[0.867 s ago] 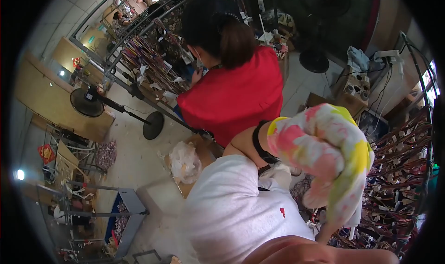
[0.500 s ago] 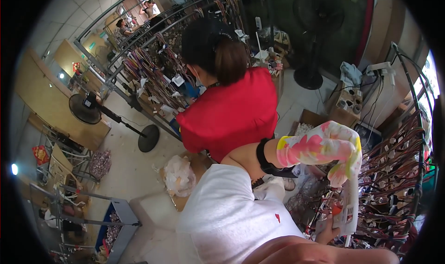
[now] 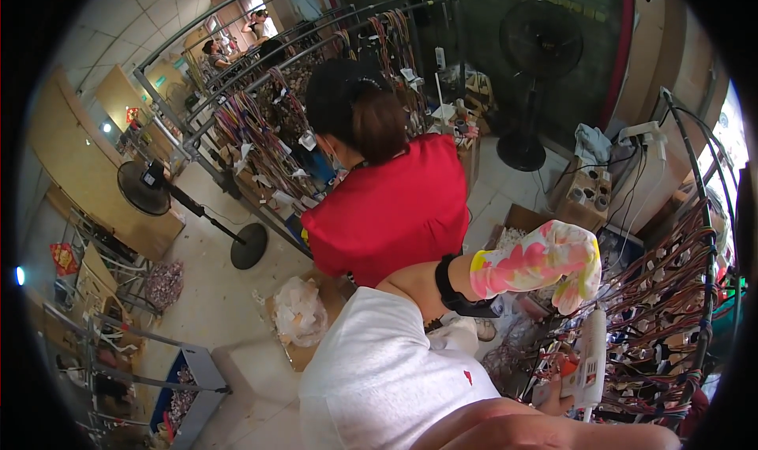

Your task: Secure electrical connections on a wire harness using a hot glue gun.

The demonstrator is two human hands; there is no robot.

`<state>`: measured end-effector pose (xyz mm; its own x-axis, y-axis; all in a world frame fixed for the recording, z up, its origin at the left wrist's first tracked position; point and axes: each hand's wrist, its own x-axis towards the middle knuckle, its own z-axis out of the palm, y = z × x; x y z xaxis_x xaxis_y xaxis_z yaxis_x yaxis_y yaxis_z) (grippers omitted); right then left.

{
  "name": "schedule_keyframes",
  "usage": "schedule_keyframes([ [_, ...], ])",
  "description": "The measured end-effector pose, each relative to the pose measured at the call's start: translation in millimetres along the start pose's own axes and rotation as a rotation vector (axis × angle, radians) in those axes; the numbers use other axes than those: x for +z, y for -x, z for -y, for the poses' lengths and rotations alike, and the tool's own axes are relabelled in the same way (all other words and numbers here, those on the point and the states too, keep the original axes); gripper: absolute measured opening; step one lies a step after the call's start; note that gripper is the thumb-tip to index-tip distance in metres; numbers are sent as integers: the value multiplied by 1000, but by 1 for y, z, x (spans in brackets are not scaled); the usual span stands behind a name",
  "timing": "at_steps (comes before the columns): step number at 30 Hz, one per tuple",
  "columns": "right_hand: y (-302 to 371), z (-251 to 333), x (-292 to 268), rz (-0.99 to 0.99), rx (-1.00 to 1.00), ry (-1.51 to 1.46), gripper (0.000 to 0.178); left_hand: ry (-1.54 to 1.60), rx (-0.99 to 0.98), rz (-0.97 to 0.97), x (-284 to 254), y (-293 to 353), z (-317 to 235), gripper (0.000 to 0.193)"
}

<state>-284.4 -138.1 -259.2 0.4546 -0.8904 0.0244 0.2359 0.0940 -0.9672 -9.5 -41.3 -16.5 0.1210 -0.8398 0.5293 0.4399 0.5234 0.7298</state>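
Observation:
My left hand (image 3: 576, 270) wears a floral pink, white and yellow glove. Its fingers curl downward and press together; whether anything small is inside them is hidden. Just below it stands a long white slotted device (image 3: 592, 347) with an orange-red part beside it. Partly hidden by that device, my right hand (image 3: 557, 399) is bare, its fingers wrapped against the device's side. A black strap (image 3: 450, 284) circles my left forearm. Bundled wire harnesses (image 3: 655, 316) with white connectors hang on a dark rack, right beside both hands.
A co-worker in a red top (image 3: 387, 213) works close by at another harness rack (image 3: 245, 134). Standing fans are at the left (image 3: 249, 245) and the back (image 3: 521, 150). On the floor are a clear plastic bag (image 3: 300, 312) and a blue-grey bin (image 3: 207, 403). A cardboard box (image 3: 580, 205) stands behind.
My gloved left hand has shifted slightly left, and a small gap now shows between its fingers and the white device. My right hand keeps its place. The co-worker's head has dipped a little.

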Motion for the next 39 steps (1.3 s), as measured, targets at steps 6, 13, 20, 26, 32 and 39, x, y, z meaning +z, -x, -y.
schedule_keyframes([
  [6,0,-8,-10,14,-30,35,56,-22,19,18,7,0,-6,31],
  [13,-1,-18,-25,-53,92,108,60,-16,-16,13,4,-2,0,31],
  [20,-3,1,-7,61,-38,-20,62,-53,-61,-9,0,-2,3,29],
  [26,-4,-7,-18,24,0,19,64,-76,-44,-13,4,-7,4,34],
  [32,-4,-7,-19,3,-24,15,68,-27,-30,-7,8,-8,8,35],
  [39,-3,-11,-23,4,-22,-1,69,-10,-13,0,10,-11,16,37],
])
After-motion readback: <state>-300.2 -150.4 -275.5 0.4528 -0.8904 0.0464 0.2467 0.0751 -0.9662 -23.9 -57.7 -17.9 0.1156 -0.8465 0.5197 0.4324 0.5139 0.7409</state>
